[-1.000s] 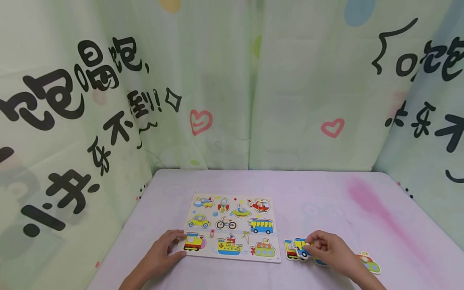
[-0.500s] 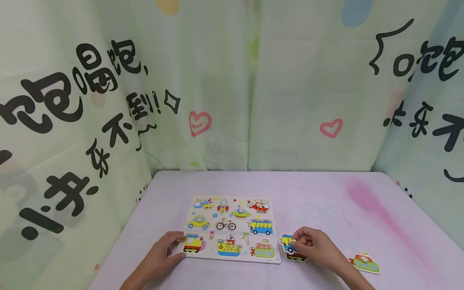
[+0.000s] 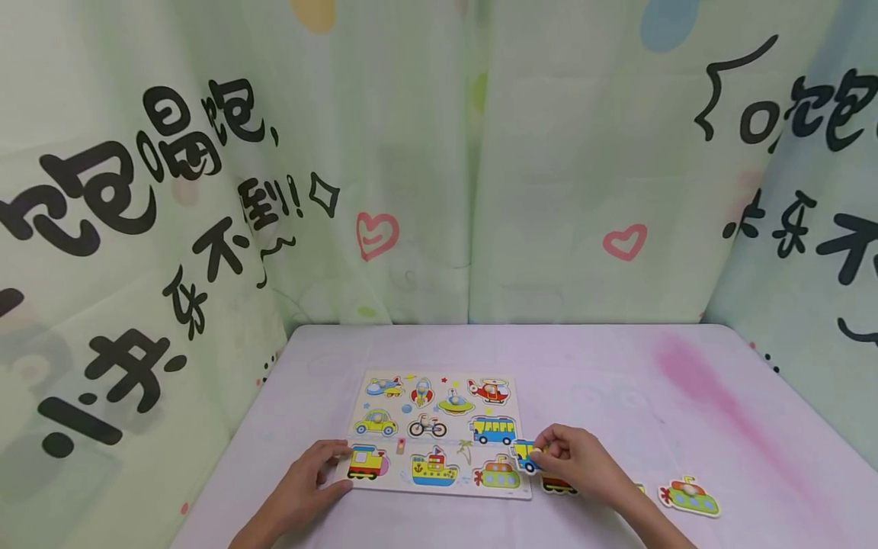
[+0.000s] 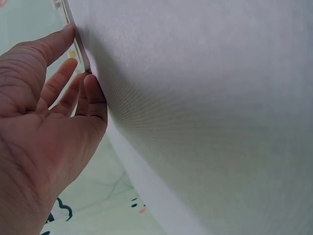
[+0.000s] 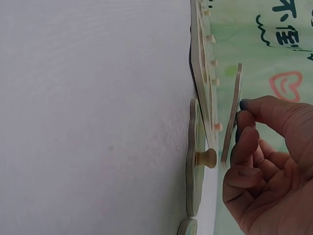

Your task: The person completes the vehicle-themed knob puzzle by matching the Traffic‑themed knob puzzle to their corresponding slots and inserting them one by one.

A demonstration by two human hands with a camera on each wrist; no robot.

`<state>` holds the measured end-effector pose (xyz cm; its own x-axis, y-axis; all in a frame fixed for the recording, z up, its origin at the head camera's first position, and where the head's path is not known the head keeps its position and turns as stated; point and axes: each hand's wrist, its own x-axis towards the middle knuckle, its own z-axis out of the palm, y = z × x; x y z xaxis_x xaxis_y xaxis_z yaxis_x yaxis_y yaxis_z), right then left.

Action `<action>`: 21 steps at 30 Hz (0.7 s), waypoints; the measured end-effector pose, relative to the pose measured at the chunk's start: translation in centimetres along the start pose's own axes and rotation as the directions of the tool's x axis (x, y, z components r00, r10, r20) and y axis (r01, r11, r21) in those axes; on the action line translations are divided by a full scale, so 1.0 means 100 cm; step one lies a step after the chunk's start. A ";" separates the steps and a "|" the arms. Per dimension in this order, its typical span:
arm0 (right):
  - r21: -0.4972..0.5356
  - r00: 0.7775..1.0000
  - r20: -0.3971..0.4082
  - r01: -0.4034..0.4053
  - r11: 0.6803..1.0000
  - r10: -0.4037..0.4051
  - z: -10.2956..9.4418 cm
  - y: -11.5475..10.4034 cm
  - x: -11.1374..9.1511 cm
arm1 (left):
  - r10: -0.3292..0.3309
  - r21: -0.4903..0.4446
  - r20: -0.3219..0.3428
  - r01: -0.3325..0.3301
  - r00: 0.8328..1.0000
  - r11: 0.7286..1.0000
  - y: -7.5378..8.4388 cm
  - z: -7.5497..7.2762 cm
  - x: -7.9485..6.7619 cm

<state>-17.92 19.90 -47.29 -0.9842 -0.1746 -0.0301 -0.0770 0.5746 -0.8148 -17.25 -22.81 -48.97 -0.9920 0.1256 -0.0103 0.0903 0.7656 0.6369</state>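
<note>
My left hand (image 3: 309, 482) rests at the lower left corner of the puzzle board (image 3: 439, 492); its thumb and fingertips touch the edge. In the left wrist view, the thumb (image 4: 61, 44) lies against the board's rim. My right hand (image 3: 572, 461) pinches a blue bus puzzle piece (image 3: 523, 456), held tilted over the board's right edge. The right wrist view shows this thin wooden piece (image 5: 232, 117) raised off the table, its printed face turned from the camera. Beneath the right hand, a train piece (image 3: 559, 486) is partly hidden.
A green submarine piece (image 3: 689, 497) lies right of the forearm. Another piece (image 3: 640, 488) is mostly hidden behind it. In the right wrist view, a piece with a wooden knob (image 5: 208, 157) lies on the table (image 5: 98, 122). A printed curtain (image 3: 549, 175) encloses the table.
My right hand has lifted the bus piece from beside the train piece and carried it left to the board's right edge. The left hand has stayed at the board.
</note>
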 end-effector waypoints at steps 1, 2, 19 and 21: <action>-0.003 1.000 -0.004 0.002 1.000 -0.002 0.001 0.000 0.002 | 0.002 0.001 -0.001 -0.002 1.000 1.000 0.000 0.000 0.000; -0.005 1.000 -0.007 0.004 1.000 -0.004 0.002 -0.001 0.003 | 0.001 -0.001 0.000 -0.001 1.000 1.000 0.000 0.000 0.000; -0.056 0.994 -0.043 0.100 0.993 -0.103 0.021 -0.007 0.028 | -0.003 0.015 0.001 0.003 1.000 1.000 -0.001 0.000 0.001; -0.063 0.994 -0.045 0.100 0.993 -0.103 0.023 -0.009 0.031 | -0.003 0.015 0.004 0.003 1.000 1.000 -0.001 0.000 0.001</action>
<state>-20.50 17.01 -48.02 -0.9771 -0.1970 0.0800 -0.1851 0.6032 -0.7758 -17.34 -22.89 -49.01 -0.9920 0.1254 -0.0150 0.0886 0.7755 0.6251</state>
